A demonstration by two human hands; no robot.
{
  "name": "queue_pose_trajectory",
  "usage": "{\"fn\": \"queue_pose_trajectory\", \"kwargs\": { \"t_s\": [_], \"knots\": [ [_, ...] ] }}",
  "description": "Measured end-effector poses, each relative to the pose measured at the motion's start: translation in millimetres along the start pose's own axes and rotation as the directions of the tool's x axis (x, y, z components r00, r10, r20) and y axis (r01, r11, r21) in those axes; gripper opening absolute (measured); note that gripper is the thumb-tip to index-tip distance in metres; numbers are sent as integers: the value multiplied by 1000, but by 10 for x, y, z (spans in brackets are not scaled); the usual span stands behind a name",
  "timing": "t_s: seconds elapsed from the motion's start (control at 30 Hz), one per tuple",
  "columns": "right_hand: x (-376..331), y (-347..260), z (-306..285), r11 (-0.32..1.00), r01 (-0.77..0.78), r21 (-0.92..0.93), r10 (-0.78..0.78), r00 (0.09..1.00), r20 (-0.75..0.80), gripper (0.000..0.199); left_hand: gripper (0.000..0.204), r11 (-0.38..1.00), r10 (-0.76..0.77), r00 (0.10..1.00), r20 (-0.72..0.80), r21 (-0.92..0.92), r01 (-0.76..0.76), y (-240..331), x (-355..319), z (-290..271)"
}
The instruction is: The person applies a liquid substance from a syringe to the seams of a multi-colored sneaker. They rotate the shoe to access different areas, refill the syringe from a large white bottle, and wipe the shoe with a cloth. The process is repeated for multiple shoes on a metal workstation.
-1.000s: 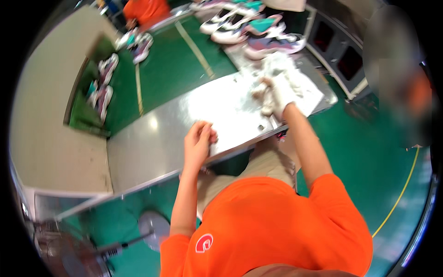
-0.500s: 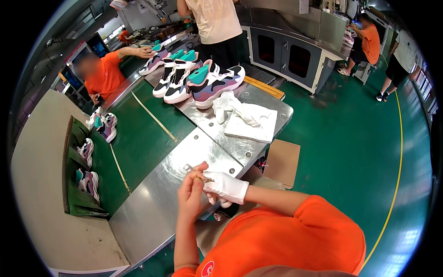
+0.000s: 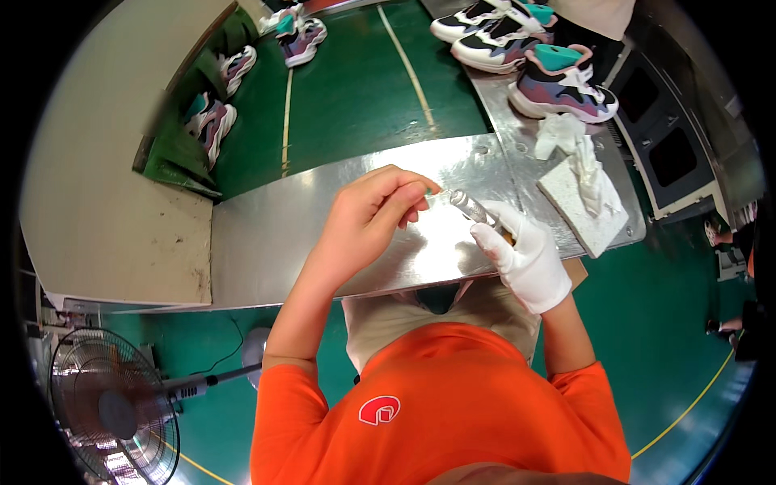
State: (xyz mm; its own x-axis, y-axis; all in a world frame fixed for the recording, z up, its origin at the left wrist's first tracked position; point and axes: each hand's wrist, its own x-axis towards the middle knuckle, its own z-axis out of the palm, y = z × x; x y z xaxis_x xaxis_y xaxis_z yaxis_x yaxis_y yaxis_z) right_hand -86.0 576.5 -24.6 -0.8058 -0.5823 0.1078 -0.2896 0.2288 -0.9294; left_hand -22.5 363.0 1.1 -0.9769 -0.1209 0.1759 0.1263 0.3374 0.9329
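My right hand [image 3: 525, 255], in a white glove, grips a short silver cylindrical tool [image 3: 471, 207], tilted with its tip toward my left hand; its kind is not clear. Bare, my left hand [image 3: 376, 214] has thumb and index finger pinched together close to that tip. Something thin and pale shows at the fingertips, too small to name. Both hands are above a shiny metal work surface [image 3: 283, 234]. Right of the gloved hand lies a white slab [image 3: 574, 206] with a crumpled white cloth [image 3: 592, 182] on it.
Multicoloured high-top sneakers [image 3: 558, 89] stand on the metal at the back right. A green conveyor belt [image 3: 347, 105] carries another sneaker [image 3: 301, 44]. More shoes sit by a cream housing [image 3: 105, 162] on the left. A floor fan [image 3: 117, 412] stands at the lower left.
My view has turned left and down, bringing the fan into sight. My hands, together before, are now apart, and the silver tool shows more fully in the gloved right hand.
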Motion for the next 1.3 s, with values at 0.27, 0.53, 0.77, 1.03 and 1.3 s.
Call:
{"fn": "queue_pose_trajectory", "kwargs": {
  "t_s": [0.27, 0.53, 0.77, 1.03, 1.3],
  "knots": [
    [155, -1, 48, 996, 55, -68, -51, 997, 49, 30, 23, 993, -34, 999, 3, 111, 33, -79, 39, -80],
    [207, 154, 254, 755, -330, 566, 151, 928, 340, 33, 22, 988, 151, 966, 211, -73, -138, -139, 98, 102],
    [402, 36, 74, 958, 156, 243, -138, 986, -90, 37, 6, 837, 399, 895, 199, 321, -444, -74, 118, 25],
    [494, -152, -55, 772, 501, -391, -473, 864, 172, 18, 16, 505, 420, 815, 399, 644, -575, -29, 26, 60],
    [527, 26, -40, 941, 71, 332, -198, 910, 364, 26, 15, 414, 433, 802, 412, 699, -583, -27, -44, 124]
  ]
}}
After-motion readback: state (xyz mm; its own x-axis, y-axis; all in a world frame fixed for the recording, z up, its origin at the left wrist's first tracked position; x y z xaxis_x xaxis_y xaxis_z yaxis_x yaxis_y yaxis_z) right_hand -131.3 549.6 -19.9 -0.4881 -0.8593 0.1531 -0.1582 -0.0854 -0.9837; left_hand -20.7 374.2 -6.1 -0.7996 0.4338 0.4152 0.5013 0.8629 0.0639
